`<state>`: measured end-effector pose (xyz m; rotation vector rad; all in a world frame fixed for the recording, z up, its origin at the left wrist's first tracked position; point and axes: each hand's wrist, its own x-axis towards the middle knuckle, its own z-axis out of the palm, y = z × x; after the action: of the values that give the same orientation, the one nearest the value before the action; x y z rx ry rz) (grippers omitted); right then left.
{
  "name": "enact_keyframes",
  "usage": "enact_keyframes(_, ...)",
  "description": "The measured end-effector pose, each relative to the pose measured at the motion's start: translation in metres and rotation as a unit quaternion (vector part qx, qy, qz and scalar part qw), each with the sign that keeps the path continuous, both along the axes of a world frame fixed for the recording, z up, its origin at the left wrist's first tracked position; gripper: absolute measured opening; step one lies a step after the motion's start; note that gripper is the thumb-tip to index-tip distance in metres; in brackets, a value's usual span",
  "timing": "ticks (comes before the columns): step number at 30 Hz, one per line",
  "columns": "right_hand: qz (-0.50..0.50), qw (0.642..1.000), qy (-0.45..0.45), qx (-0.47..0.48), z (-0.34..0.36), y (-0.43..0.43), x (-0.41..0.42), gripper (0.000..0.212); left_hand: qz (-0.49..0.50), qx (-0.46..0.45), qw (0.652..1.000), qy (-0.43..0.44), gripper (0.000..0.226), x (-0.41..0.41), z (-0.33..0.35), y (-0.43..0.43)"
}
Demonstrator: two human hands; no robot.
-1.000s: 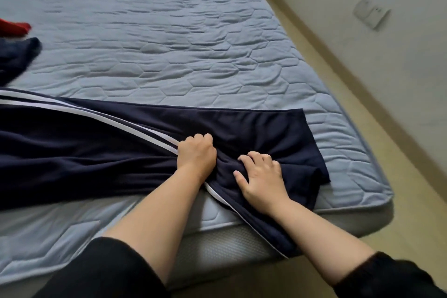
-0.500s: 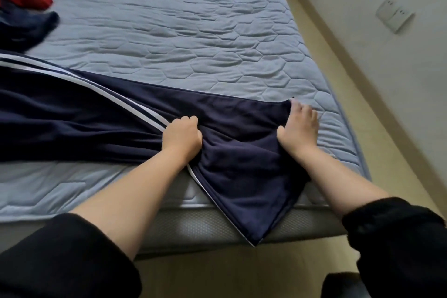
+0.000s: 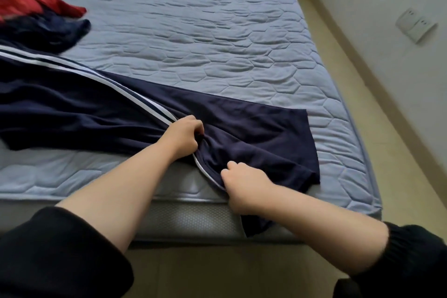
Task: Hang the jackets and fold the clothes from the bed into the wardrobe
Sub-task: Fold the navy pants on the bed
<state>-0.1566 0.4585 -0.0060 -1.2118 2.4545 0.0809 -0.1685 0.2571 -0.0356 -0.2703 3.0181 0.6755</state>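
A: Where are the navy trousers (image 3: 254, 128)?

B: Across the lower left and centre of the frame, one leg end hanging over the bed (image 3: 217, 38) edge. My left hand (image 3: 181, 136) has its fingers curled, bunching cloth by the white stripe; my right hand (image 3: 242, 184) pinches the striped edge at the mattress side.

A: Which step?

B: Straightening them for folding, I'd judge. Next I'd need to draw the hanging end up flat, legs aligned, before folding.
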Motion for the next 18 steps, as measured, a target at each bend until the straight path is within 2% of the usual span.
enact_keyframes(2,-0.050,0.998,-0.027,-0.022,0.016,0.004,-0.034,0.007,0.028,-0.008,0.999,0.043,0.029,-0.002,0.006,-0.005)
enact_keyframes(3,-0.090,0.995,-0.019,-0.047,0.023,0.009,-0.058,0.004,0.074,-0.009,0.993,0.096,0.029,-0.005,0.010,-0.007)
enact_keyframes(5,-0.212,0.967,0.017,-0.143,0.035,0.023,-0.109,0.006,0.190,0.023,0.957,0.216,0.037,-0.014,0.021,-0.006)
enact_keyframes(7,-0.333,0.913,0.057,-0.229,0.033,0.043,-0.151,0.023,0.238,0.038,0.931,0.274,0.054,-0.023,0.028,0.004)
enact_keyframes(8,-0.378,0.893,0.059,-0.235,0.028,0.054,-0.165,0.028,0.233,0.031,0.933,0.272,0.061,-0.026,0.027,0.012)
enact_keyframes(10,-0.434,0.878,0.013,-0.201,0.012,0.071,-0.177,0.024,0.174,-0.002,0.961,0.213,0.067,-0.030,0.017,0.028)
enact_keyframes(12,-0.457,0.871,-0.040,-0.173,-0.005,0.080,-0.175,0.038,0.079,-0.078,0.990,0.089,0.068,-0.029,-0.006,0.046)
enact_keyframes(14,-0.473,0.858,-0.062,-0.191,-0.016,0.084,-0.171,0.044,0.030,-0.132,0.991,0.002,0.068,-0.025,-0.031,0.057)
enact_keyframes(16,-0.492,0.840,-0.071,-0.217,-0.021,0.085,-0.169,0.042,0.031,-0.142,0.989,0.010,0.069,-0.017,-0.042,0.063)
enact_keyframes(18,-0.509,0.824,-0.084,-0.233,-0.025,0.085,-0.167,0.044,0.017,-0.118,0.986,0.118,0.068,-0.009,-0.044,0.067)
